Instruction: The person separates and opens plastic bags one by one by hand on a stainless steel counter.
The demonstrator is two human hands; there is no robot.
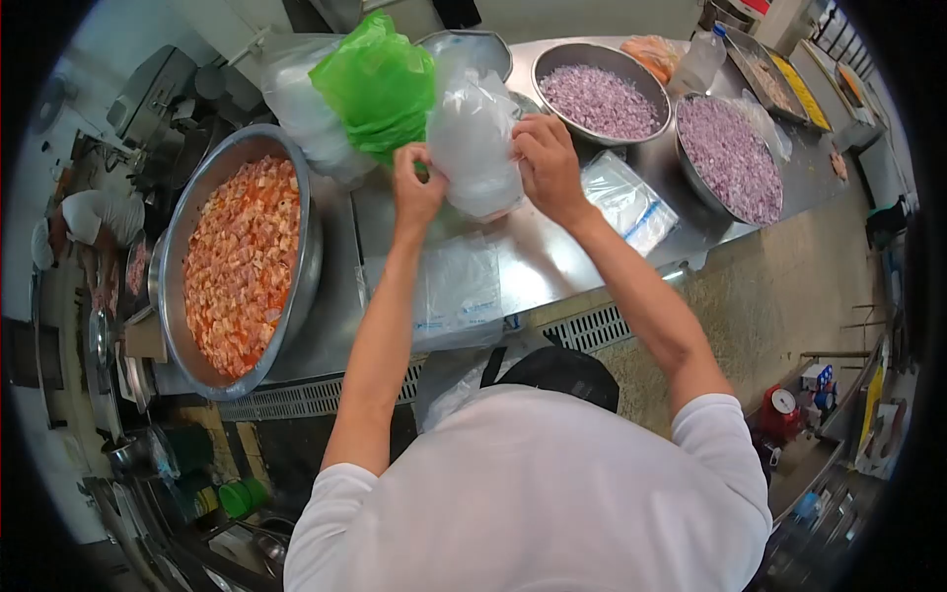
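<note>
A clear plastic bag (475, 148) hangs upright between my two hands over the steel table. My left hand (418, 189) pinches its left edge, thumb and forefinger curled together. On the opposite edge, my right hand (548, 166) is closed on the same bag. Behind my left hand is a bright green plastic bag (380, 84), next to a bundle of clear bags (311, 109). Flat clear bags (459, 286) with blue print lie on the table below my hands. Another stack of flat bags (628, 202) lies to the right of my right forearm.
A large metal basin of diced, orange-red marinated meat (242, 266) stands left. Chopped purple onion fills one bowl (604, 99) behind and another (730, 158) at right. Trays (764, 74) sit at the far right. A red scale (781, 407) stands lower right. A person (94, 222) works far left.
</note>
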